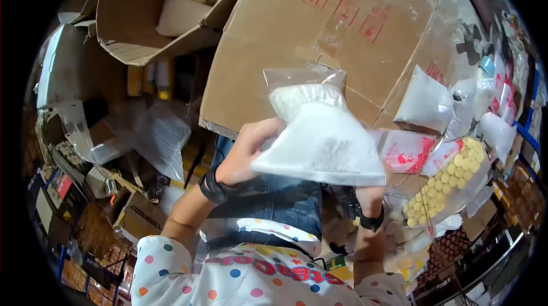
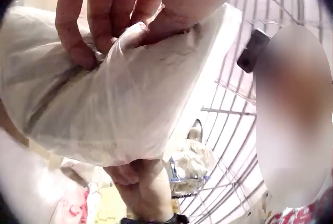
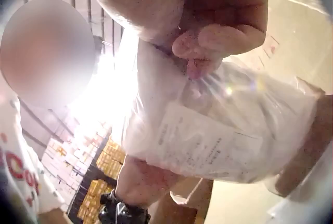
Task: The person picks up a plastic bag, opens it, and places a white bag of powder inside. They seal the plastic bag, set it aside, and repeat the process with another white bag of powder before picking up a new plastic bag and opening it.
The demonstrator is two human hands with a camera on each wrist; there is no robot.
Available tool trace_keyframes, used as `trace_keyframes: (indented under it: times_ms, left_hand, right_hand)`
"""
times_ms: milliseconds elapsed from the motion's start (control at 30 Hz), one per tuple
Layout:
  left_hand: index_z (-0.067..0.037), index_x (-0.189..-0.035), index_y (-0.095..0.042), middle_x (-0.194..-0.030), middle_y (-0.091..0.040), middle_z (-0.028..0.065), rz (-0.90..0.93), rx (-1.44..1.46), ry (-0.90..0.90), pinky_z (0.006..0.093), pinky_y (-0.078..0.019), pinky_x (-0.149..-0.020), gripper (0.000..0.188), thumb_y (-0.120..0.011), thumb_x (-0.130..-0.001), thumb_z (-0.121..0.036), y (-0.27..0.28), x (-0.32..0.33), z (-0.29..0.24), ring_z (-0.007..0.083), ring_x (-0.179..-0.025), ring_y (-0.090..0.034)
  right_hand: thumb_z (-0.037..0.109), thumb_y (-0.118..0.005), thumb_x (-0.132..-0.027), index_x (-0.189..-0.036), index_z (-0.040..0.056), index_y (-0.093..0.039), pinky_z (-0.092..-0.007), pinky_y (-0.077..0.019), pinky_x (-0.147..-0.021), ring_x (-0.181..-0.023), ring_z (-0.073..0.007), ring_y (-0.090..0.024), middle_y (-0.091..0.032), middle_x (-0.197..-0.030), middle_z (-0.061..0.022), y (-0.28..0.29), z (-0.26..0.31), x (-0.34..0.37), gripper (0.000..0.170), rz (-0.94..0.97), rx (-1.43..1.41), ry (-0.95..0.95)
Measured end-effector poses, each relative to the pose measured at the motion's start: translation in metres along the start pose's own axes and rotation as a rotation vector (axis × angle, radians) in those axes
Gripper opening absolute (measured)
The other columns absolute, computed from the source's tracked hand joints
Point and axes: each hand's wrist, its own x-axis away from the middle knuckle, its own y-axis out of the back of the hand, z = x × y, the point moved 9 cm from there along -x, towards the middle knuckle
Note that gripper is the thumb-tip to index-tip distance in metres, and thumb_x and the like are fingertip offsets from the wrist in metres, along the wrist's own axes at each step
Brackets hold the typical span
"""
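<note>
A clear plastic bag of white powder (image 1: 325, 149) is held up in front of the person's body, between both hands. Its clear, unfilled end points away over the cardboard. The left hand (image 1: 254, 146) grips the bag's left side; in the left wrist view, its bent fingers (image 2: 78, 42) pinch folds of the plastic. At the opposite side, the right hand (image 1: 372, 190) is partly hidden by the bag. The right wrist view has that hand's fingers (image 3: 223, 39) curled in at the plastic, and a printed label (image 3: 203, 135) shows on the bag's face.
A large cardboard surface (image 1: 285, 26) lies ahead. At the right are a filled white bag (image 1: 423, 100), pink-and-white printed packets (image 1: 404, 152) and a bag of yellow round pieces (image 1: 448, 180). An open carton (image 1: 128, 15) with pale bags stands at upper left, above crumpled clear plastic (image 1: 162, 140).
</note>
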Motion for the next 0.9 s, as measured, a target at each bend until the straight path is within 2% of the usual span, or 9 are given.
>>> trace_keyframes:
  times_ms: [33,167,300,367,567,700,733,833,900]
  left_hand:
    - [-0.001,-0.087,-0.055,-0.081,-0.057,0.0,-0.006,0.073,0.025,0.0232,-0.0436,-0.069,0.02,-0.068,-0.087,-0.016,0.003,0.005,-0.004,0.0052,-0.077,-0.05]
    - [-0.001,-0.084,-0.054,-0.078,-0.054,-0.0049,-0.171,0.278,0.151,0.0206,-0.0415,-0.067,0.019,-0.065,-0.09,-0.014,0.022,-0.008,-0.001,0.0038,-0.076,-0.048]
    - [0.001,-0.08,-0.055,-0.069,-0.053,0.0008,-0.283,-0.259,-0.097,0.0221,-0.0444,-0.061,0.015,-0.065,-0.088,-0.005,0.037,0.014,-0.073,0.0053,-0.067,-0.05]
    - [0.003,-0.08,-0.054,-0.069,-0.055,0.0071,-0.298,-0.353,-0.134,0.0222,-0.0444,-0.057,0.012,-0.064,-0.085,-0.001,0.049,0.018,-0.078,0.0099,-0.061,-0.053]
    - [0.003,-0.077,-0.052,-0.069,-0.055,0.0093,-0.199,-0.558,-0.259,0.0239,-0.0467,-0.059,0.013,-0.064,-0.083,0.003,0.043,0.036,-0.119,0.0129,-0.062,-0.058]
    - [0.0,-0.088,-0.056,-0.071,-0.053,0.0115,-0.296,-0.796,-0.329,0.0313,-0.0472,-0.056,0.015,-0.065,-0.076,0.003,0.062,0.018,-0.122,0.0261,-0.06,-0.057]
    - [-0.004,-0.092,-0.058,-0.082,-0.058,0.0095,-0.26,-0.898,-0.262,0.0359,-0.05,-0.066,0.02,-0.066,-0.074,0.0,0.065,0.011,-0.106,0.0247,-0.073,-0.061]
    - [-0.008,-0.093,-0.06,-0.095,-0.06,0.0051,-0.067,-1.25,-0.707,0.0408,-0.0489,-0.083,0.022,-0.067,-0.073,-0.006,0.022,0.023,-0.132,0.0208,-0.092,-0.061]
    - [-0.01,-0.101,-0.063,-0.105,-0.061,0.0036,0.28,-1.288,-0.845,0.0485,-0.0428,-0.098,0.029,-0.07,-0.074,-0.015,-0.005,0.042,-0.115,0.0212,-0.104,-0.057]
  right_hand:
    - [0.008,-0.061,-0.089,-0.106,-0.0083,-0.064,-0.0344,-0.0499,-0.071,-0.075,-0.0238,-0.064,-0.068,-0.086,-0.0162,0.004,0.03,-0.002,0.024,0.001,0.042,0.16]
    - [0.005,-0.06,-0.09,-0.099,-0.007,-0.064,-0.029,-0.0468,-0.062,-0.067,-0.0174,-0.062,-0.066,-0.078,-0.0094,-0.002,0.002,-0.01,0.016,-0.185,-0.145,-0.109]
    - [0.006,-0.055,-0.095,-0.082,-0.0017,-0.061,-0.0228,-0.0418,-0.052,-0.056,-0.0072,-0.051,-0.056,-0.067,-0.0006,0.009,0.089,-0.005,0.016,-0.309,0.002,0.073]
    - [0.008,-0.055,-0.096,-0.078,-0.0005,-0.058,-0.0216,-0.0407,-0.052,-0.054,-0.0061,-0.049,-0.055,-0.065,-0.0004,0.002,0.084,0.005,0.02,-0.309,0.008,-0.024]
    - [0.007,-0.061,-0.09,-0.072,0.0002,-0.057,-0.0263,-0.0411,-0.049,-0.048,-0.0122,-0.053,-0.054,-0.055,-0.0043,0.004,0.104,0.023,0.02,-0.344,0.033,-0.042]
    - [0.006,-0.065,-0.083,-0.072,-0.0002,-0.055,-0.0303,-0.0438,-0.052,-0.052,-0.0228,-0.058,-0.057,-0.059,-0.0125,-0.018,0.104,0.006,0.016,-0.238,0.141,-0.048]
    - [0.006,-0.066,-0.079,-0.07,-0.0007,-0.053,-0.034,-0.0447,-0.053,-0.054,-0.0305,-0.057,-0.056,-0.061,-0.015,-0.03,0.094,-0.006,0.017,-0.17,0.167,-0.1]
    - [0.008,-0.067,-0.077,-0.084,0.0026,-0.055,-0.041,-0.0463,-0.056,-0.063,-0.0349,-0.06,-0.06,-0.069,-0.0147,-0.047,0.082,-0.026,0.015,-0.125,0.34,-0.004]
    - [0.008,-0.067,-0.077,-0.09,0.0055,-0.054,-0.0427,-0.0469,-0.058,-0.068,-0.0358,-0.062,-0.063,-0.076,-0.0146,-0.051,0.087,-0.031,0.018,-0.116,0.253,-0.054]
